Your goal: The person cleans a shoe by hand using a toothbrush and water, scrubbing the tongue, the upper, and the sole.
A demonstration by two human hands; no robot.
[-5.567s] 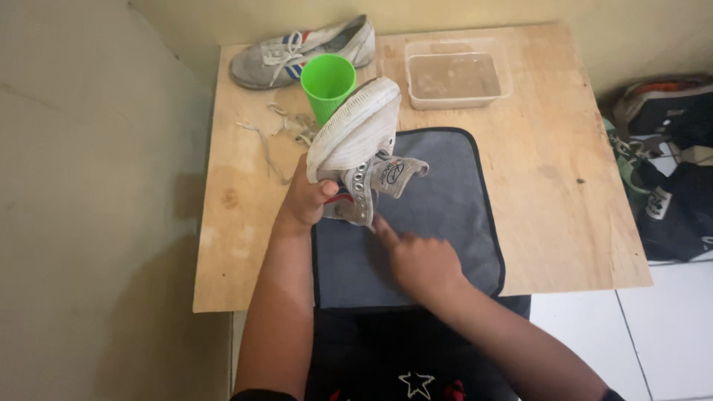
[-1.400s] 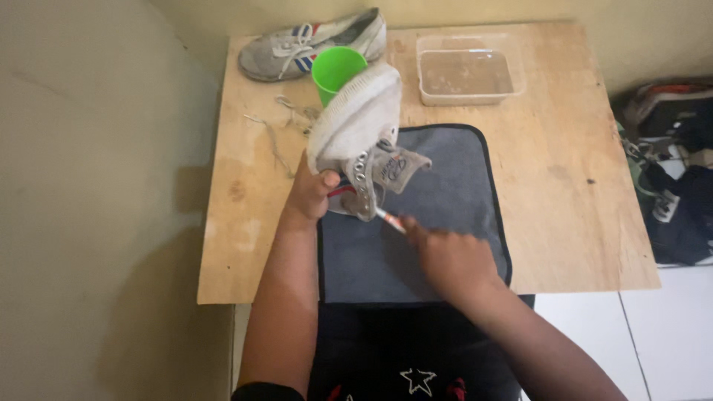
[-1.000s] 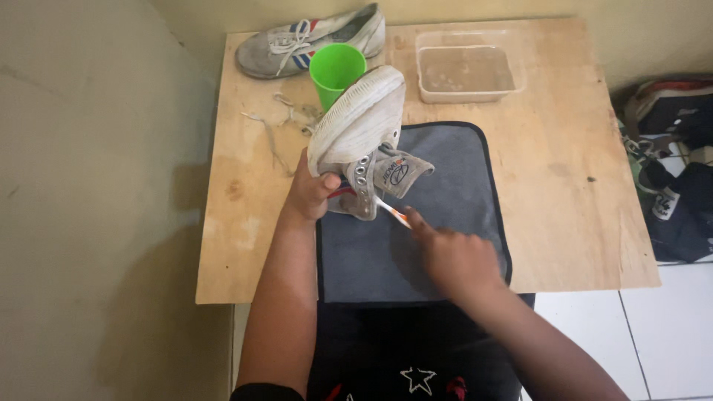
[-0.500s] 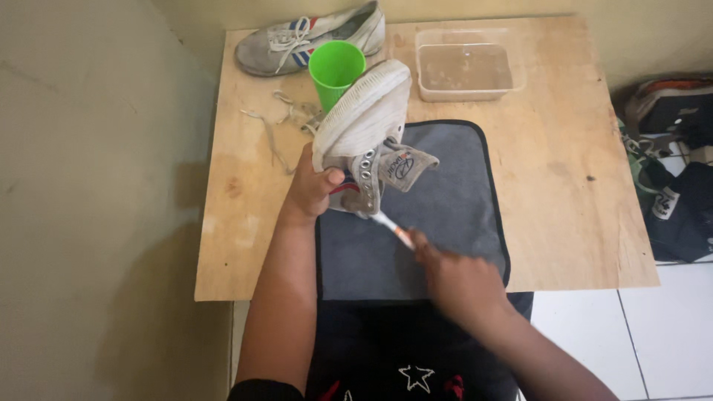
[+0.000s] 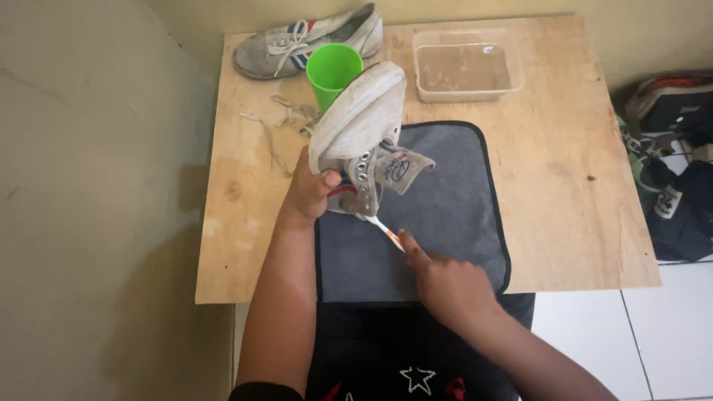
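Observation:
My left hand (image 5: 310, 189) grips a grey and white sneaker (image 5: 362, 130) by its heel, holding it tilted with the sole up and to the left above a grey mat (image 5: 453, 215). The shoe has no laces and its tongue hangs out to the right. My right hand (image 5: 448, 281) holds a white and orange toothbrush (image 5: 382, 229), whose head touches the shoe's lower side near the eyelets.
A second sneaker (image 5: 304, 46) with laces lies at the far left of the wooden board (image 5: 572, 178). A green cup (image 5: 333, 70) stands behind the held shoe. A clear tub of cloudy water (image 5: 464, 70) sits at the back. Loose laces (image 5: 278, 122) lie left. Bags (image 5: 672, 163) sit on the floor, right.
My right hand picked up the toothbrush after resting flat on the mat, and has drawn back toward me along the shoe's side. The shoe stays tilted in my left hand.

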